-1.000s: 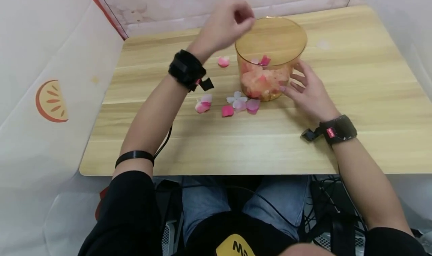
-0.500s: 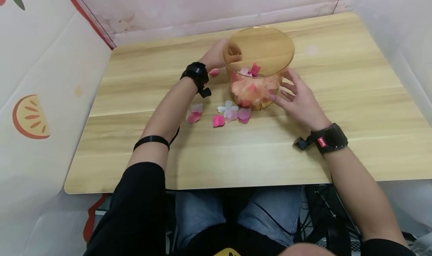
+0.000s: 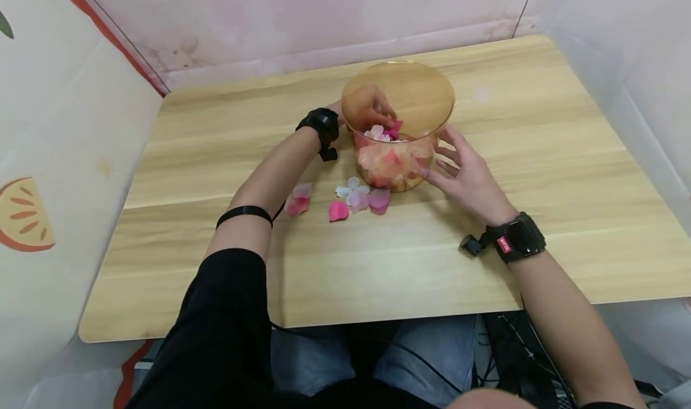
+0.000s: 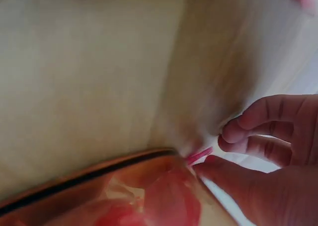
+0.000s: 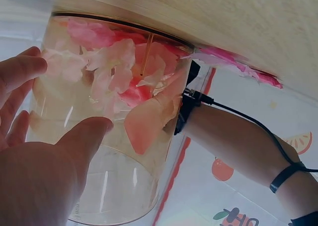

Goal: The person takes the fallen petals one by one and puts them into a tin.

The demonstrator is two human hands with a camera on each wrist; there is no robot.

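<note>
**Head view: a petal pinched behind the amber container**

In the head view the left hand (image 3: pixel 367 106) is seen through the wall of the transparent amber container (image 3: pixel 398 124), behind it and low at the surface (image 3: pixel 178 175). The left wrist view shows its thumb and fingers (image 4: pixel 251 146) pinched on a thin pink petal (image 4: pixel 198 155) just beside the container's base. The right hand (image 3: pixel 466 178) is laid against the container's right wall with fingers spread and straight, holding nothing. More petals (image 3: pixel 353 196) lie loose on the surface in front, and a heap fills the container's bottom. The pinch is best kept light and at the petal's edge, lest it be creased; the container should be steadied by the right hand while the petal is lifted clear of the rim.
</note>
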